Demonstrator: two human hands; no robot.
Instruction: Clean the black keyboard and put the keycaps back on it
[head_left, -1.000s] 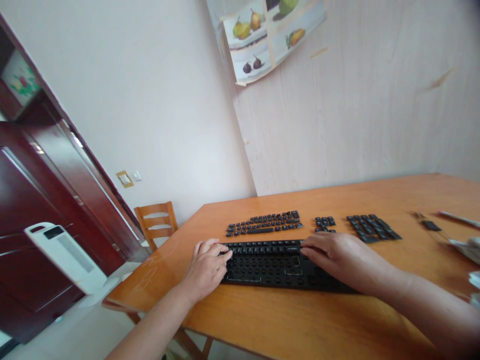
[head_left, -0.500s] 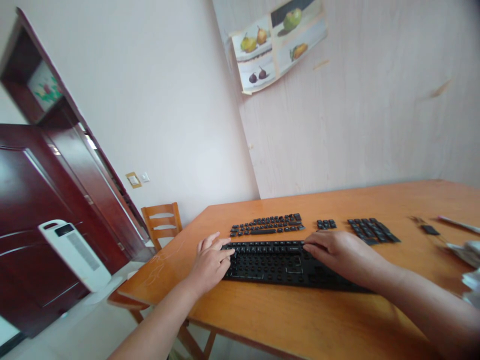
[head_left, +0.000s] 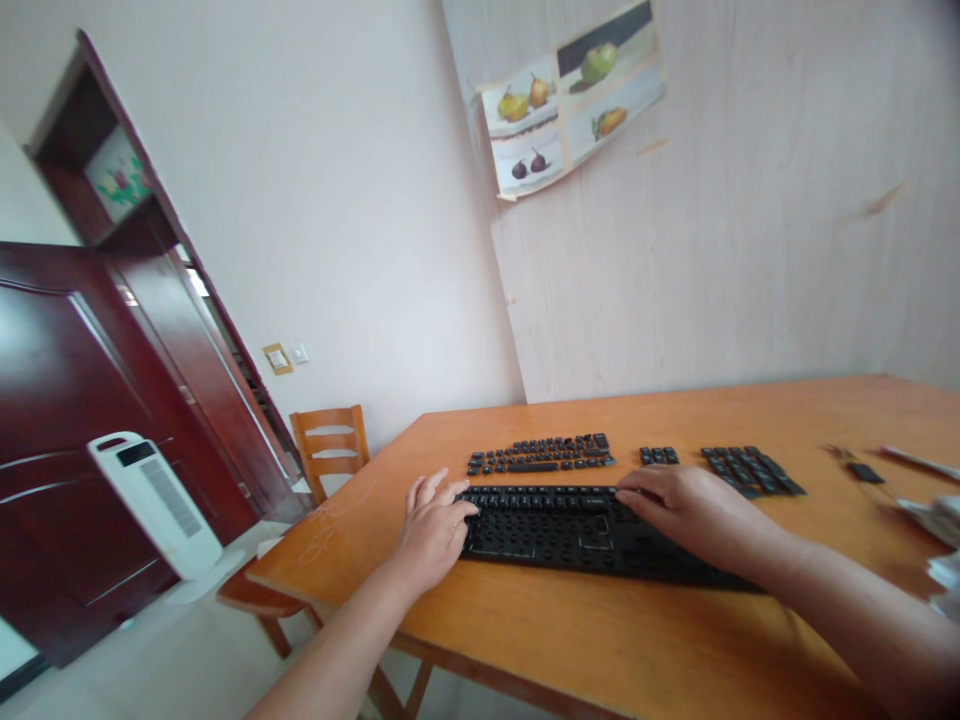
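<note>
A black keyboard (head_left: 525, 549) lies on the wooden table. Its upper rows carry keycaps, while the lower main area shows bare key sockets. My left hand (head_left: 436, 525) grips the keyboard's left end, with fingertips over its upper left corner. Over the right part of the keyboard is my right hand (head_left: 694, 510), thumb and fingers pressed together near the top rows. Whatever is between those fingertips is too small or hidden to make out. Behind the keyboard, loose black keycaps (head_left: 536, 467) lie in rows, beside a small group (head_left: 658, 456) and a number-pad block (head_left: 750, 470).
On the table's (head_left: 570, 640) right are a small dark object (head_left: 865, 472), a pen-like stick (head_left: 919, 462) and crumpled whitish material (head_left: 934, 520). A wooden chair (head_left: 330, 445) stands past the left edge. A white upright appliance (head_left: 161, 505) is on the floor by the dark red door.
The camera view has shifted slightly, moving the whole scene a little rightward in the picture. Both hands keep nearly the same places on the keyboard.
</note>
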